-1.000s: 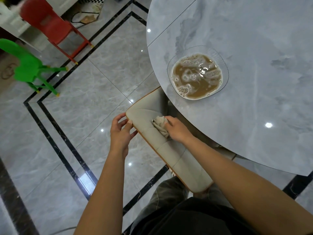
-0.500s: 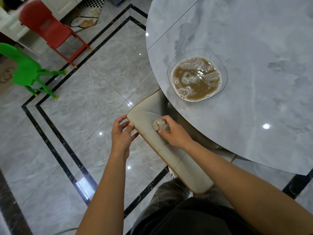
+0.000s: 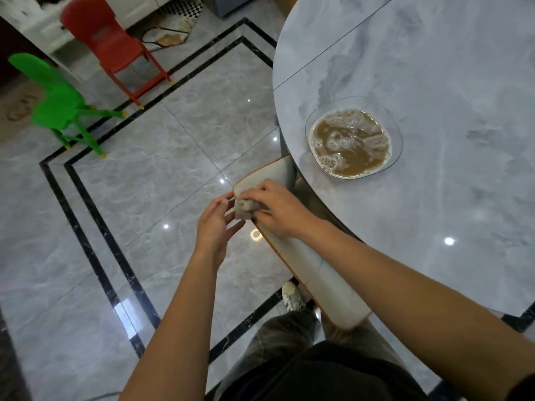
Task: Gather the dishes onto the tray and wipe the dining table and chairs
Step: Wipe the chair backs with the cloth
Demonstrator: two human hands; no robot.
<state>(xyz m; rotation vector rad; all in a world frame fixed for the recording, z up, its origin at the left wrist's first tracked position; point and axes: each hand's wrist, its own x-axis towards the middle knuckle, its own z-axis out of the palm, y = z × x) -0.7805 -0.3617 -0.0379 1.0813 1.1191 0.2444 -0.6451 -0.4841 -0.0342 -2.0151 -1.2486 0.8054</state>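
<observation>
From the camera on my head I look down at the dining chair [image 3: 304,256], whose pale padded back runs from near my legs up to the rim of the round grey table [image 3: 434,82], its seat tucked under the tabletop. My right hand [image 3: 278,211] lies over the far end of that chair back, fingers curled around a small crumpled cloth [image 3: 242,209], which it presses against the outer edge of the back. My left hand [image 3: 217,227] is just off that same edge, over the floor [image 3: 144,183]; its fingers are loosely spread, their tips at the cloth, though I cannot tell whether they actually touch it. Beyond the chair's far end, a clear glass dish [image 3: 353,140] stands on the table near its rim, filled with brown foamy liquid. Well away from the chair across the floor stand a small red plastic chair [image 3: 110,44] and a green one [image 3: 60,105]. Below the chair's near end I see my trousers and one shoe [image 3: 292,296]
</observation>
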